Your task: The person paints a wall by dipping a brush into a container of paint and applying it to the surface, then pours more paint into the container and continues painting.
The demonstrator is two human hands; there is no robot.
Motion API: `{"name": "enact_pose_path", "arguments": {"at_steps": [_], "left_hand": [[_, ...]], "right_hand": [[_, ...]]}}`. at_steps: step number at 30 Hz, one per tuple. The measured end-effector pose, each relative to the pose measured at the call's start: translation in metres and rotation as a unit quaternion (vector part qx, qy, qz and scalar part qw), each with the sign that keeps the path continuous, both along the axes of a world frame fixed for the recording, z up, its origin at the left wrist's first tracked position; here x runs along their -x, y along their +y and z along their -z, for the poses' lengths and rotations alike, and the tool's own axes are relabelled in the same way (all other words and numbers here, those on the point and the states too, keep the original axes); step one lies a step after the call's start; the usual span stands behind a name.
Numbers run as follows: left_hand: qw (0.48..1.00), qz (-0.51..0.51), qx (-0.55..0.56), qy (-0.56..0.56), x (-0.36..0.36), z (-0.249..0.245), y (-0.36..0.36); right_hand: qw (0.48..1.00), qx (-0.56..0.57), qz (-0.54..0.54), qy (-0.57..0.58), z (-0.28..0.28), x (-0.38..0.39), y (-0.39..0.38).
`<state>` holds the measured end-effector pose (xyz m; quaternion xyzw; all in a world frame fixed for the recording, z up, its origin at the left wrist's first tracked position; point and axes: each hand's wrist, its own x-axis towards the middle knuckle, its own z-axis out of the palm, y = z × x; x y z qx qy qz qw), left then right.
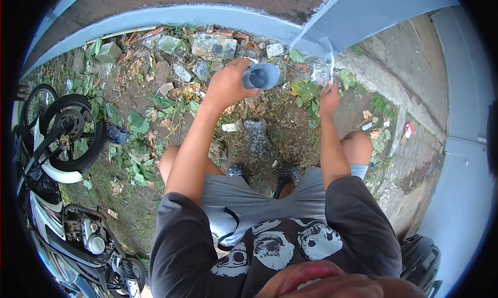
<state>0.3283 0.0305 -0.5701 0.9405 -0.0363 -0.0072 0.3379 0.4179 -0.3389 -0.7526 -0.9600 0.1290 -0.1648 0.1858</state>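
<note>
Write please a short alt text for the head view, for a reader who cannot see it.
Seen from above, a person's left hand holds a grey cup and the right hand a clear plastic item, over ground strewn with rubble and leaves. A motorcycle stands at the left.

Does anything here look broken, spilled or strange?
Yes. Broken stone pieces lie scattered among dry leaves along the foot of the blue wall, just beyond the grey cup in the left hand.
</note>
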Motion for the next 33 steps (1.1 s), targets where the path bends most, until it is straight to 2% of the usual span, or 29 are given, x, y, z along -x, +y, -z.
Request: {"name": "enact_pose_path", "arguments": {"at_steps": [4, 6, 8, 10, 12, 16, 19, 21, 24, 28, 30, 33], "left_hand": [[1.000, -0.013, 0.008, 0.000, -0.004, 0.004, 0.005], [1.000, -0.012, 0.014, 0.017, -0.006, 0.009, 0.005], [0.998, -0.008, 0.004, -0.064, -0.006, 0.020, 0.005], [0.999, -0.003, 0.008, -0.054, -0.006, 0.017, 0.003], [0.999, -0.002, 0.011, -0.046, -0.007, 0.017, 0.003], [0.997, -0.009, 0.012, -0.077, -0.007, 0.018, 0.007], [0.997, -0.021, 0.017, -0.073, -0.006, 0.013, 0.007], [0.998, -0.029, 0.026, -0.052, -0.007, 0.010, 0.007], [0.997, -0.026, 0.015, -0.069, -0.008, 0.019, 0.009], [0.997, -0.021, -0.007, -0.076, -0.005, 0.016, 0.006], [0.998, -0.024, 0.003, -0.057, -0.006, 0.013, 0.005], [0.997, -0.028, -0.012, -0.071, -0.009, 0.017, 0.005]], "right_hand": [[1.000, -0.006, -0.018, -0.023, 0.009, 0.025, 0.007], [0.992, 0.012, -0.109, -0.065, 0.007, 0.023, 0.015], [0.993, 0.012, -0.115, -0.021, 0.004, 0.006, 0.021], [0.992, 0.013, -0.123, 0.018, 0.002, -0.007, 0.023], [0.999, 0.010, -0.006, 0.049, -0.003, -0.016, 0.021], [0.999, -0.008, 0.034, 0.019, 0.016, 0.011, 0.002], [0.994, -0.057, 0.088, -0.023, 0.038, 0.033, 0.000], [0.973, -0.131, 0.148, -0.122, 0.058, 0.036, 0.000], [0.963, -0.180, 0.150, -0.131, 0.052, 0.020, 0.031], [0.976, -0.202, -0.019, -0.078, 0.033, 0.012, 0.094], [0.974, -0.212, -0.077, 0.016, 0.011, 0.026, 0.128], [0.969, -0.226, -0.069, 0.073, -0.005, 0.038, 0.146]]}}
